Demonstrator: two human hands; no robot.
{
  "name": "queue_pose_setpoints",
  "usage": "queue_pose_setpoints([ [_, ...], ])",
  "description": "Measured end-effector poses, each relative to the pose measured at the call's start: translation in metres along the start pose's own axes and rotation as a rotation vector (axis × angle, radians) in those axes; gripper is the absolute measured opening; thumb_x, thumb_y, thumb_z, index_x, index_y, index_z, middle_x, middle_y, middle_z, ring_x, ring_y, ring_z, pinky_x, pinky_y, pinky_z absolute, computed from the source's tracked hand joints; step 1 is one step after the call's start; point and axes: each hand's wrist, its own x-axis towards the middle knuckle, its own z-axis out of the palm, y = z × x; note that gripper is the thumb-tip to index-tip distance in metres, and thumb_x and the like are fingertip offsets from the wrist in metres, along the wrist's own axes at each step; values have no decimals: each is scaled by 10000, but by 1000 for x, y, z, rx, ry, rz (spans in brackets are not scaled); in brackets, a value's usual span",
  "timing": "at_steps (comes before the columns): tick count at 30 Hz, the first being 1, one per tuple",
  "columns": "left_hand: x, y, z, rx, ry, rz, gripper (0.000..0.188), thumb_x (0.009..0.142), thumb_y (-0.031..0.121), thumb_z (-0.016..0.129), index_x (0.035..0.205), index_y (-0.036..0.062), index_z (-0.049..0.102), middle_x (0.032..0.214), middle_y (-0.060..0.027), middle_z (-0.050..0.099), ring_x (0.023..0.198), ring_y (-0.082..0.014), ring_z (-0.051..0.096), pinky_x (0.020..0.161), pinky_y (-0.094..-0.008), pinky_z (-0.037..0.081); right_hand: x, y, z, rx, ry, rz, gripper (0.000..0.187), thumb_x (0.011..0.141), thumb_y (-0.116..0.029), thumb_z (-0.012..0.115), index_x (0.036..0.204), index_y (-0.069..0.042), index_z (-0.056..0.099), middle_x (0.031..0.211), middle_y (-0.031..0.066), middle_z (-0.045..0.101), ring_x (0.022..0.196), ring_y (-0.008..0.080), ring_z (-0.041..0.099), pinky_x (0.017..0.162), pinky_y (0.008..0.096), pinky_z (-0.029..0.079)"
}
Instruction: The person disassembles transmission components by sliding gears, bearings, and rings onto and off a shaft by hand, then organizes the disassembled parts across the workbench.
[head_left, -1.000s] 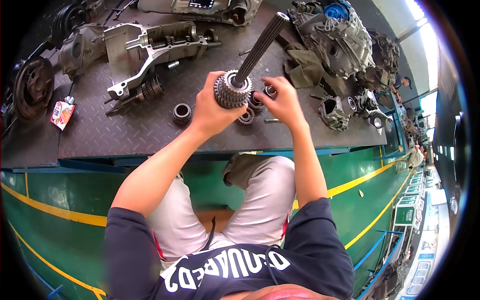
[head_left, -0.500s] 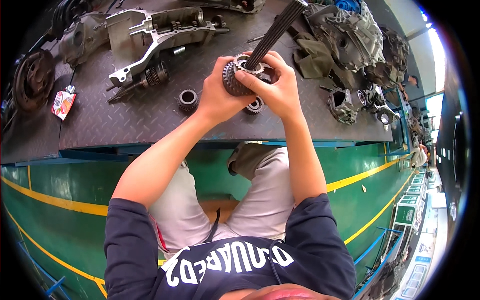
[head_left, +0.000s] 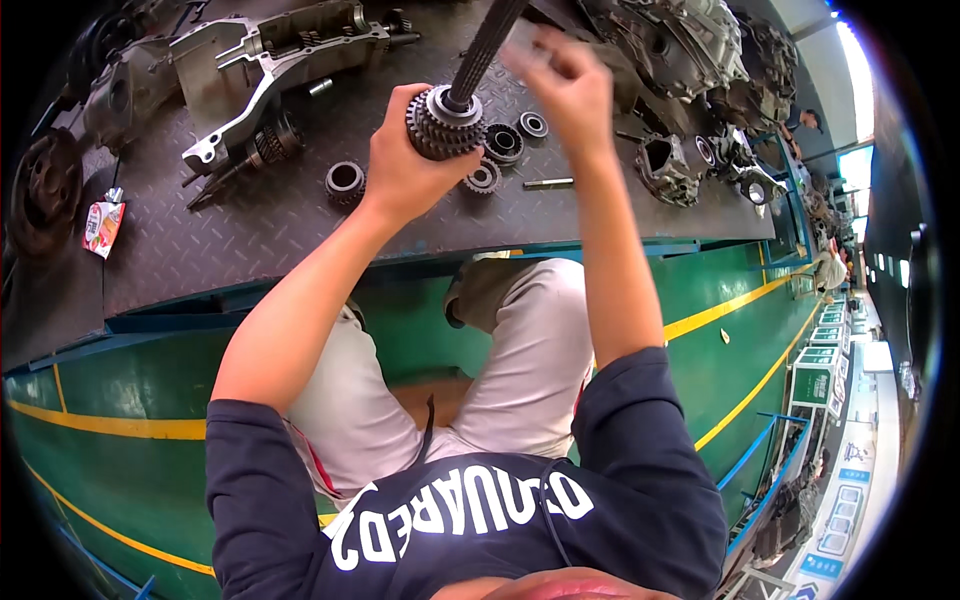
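Observation:
My left hand point(head_left: 405, 165) is wrapped round a stack of toothed gears point(head_left: 440, 125) above the table's near half. A dark splined shaft point(head_left: 485, 50) rises from the stack, tilted away to the right. Beside the shaft's upper part, my right hand point(head_left: 572, 95) is raised with bent fingers. Its fingertips are smeared by motion, so whether it touches or holds anything is unclear. Near the stack lie a dark ring gear point(head_left: 503, 145), a smaller gear point(head_left: 483, 178), a bearing-like ring point(head_left: 534, 124) and a short metal pin point(head_left: 548, 184). Another ring gear point(head_left: 345, 181) sits left of my left wrist.
An open gearbox housing point(head_left: 250, 75) and a geared shaft point(head_left: 265, 150) lie at the left of the steel table point(head_left: 250, 240). A red and white packet point(head_left: 103, 225) is farther left. Housings point(head_left: 680, 60) and a smaller casting point(head_left: 665, 170) stand on the right.
My right hand has left the gears and moved up and right beside the shaft. My left hand keeps its hold on the stack, which has shifted left in view.

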Motion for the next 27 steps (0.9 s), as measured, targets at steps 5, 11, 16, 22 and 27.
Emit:
queue_pose_setpoints([
  [5,3,1,10,18,15,82,716,727,191,958,1297,87,537,1124,-118,761,1071,-232,759,932,-381,591,-53,79,-2,-348,-250,-19,630,682,-383,971,1146,11,807,1124,235,735,1056,384,716,973,450,571],
  [11,1,0,6,5,3,41,713,742,179,945,1308,83,521,1126,-111,769,1054,-217,766,931,-366,605,-61,97,5,-280,-249,62,695,718,-391,955,1288,-47,757,1225,208,683,1139,382,684,1032,443,547],
  [16,3,0,9,-37,-5,35,714,741,188,947,1305,83,523,1121,-109,769,1056,-219,765,942,-365,598,-57,83,-15,-139,-235,140,752,793,-337,939,1449,-92,666,1369,148,674,1248,251,651,1047,368,519],
  [22,2,0,4,38,-1,48,744,721,190,955,1313,83,518,1109,-126,765,1025,-235,770,910,-374,605,-29,-60,-19,80,-353,-218,729,828,-279,918,1473,-91,633,1345,93,708,1242,210,661,1034,368,514],
  [27,2,0,5,15,9,54,748,708,169,950,1312,82,517,1082,-144,769,997,-240,778,864,-371,621,-31,-39,15,71,-396,-215,747,780,-222,954,1439,-44,650,1212,88,759,1081,168,723,973,339,552],
])
